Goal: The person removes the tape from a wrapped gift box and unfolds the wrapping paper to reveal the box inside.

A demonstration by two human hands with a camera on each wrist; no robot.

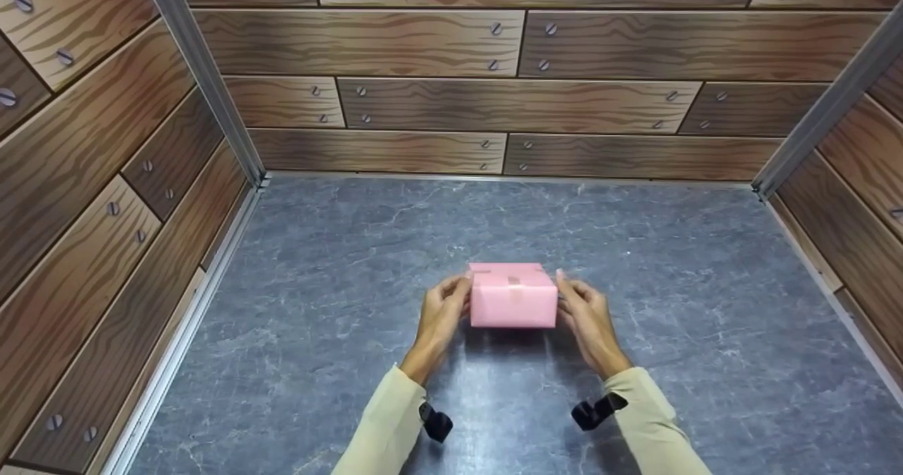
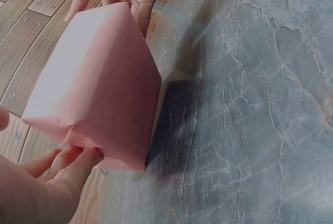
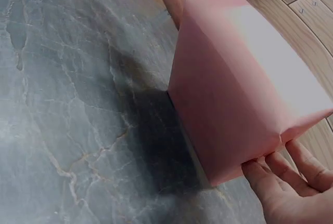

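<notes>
A pink wrapped box [image 1: 513,307] is between the two hands in the middle of the floor, tape running along its top. At its left end is the left hand [image 1: 442,313]; the left wrist view shows that hand's bent fingers [image 2: 78,164] touching the folded end, thumb apart from the box. On the opposite end rests the right hand [image 1: 587,320], its fingertips [image 3: 255,174] against the folded paper in the right wrist view. In the head view the right thumb points up beside the box's corner. The box's far side and underside are hidden.
Grey marbled floor [image 1: 338,284] spreads around the box, with a dark shadow right beside it. Wood-patterned walls [image 1: 423,101] with metal edge strips [image 1: 211,73] enclose the back and sides. Each sleeved wrist carries a black camera [image 1: 436,422].
</notes>
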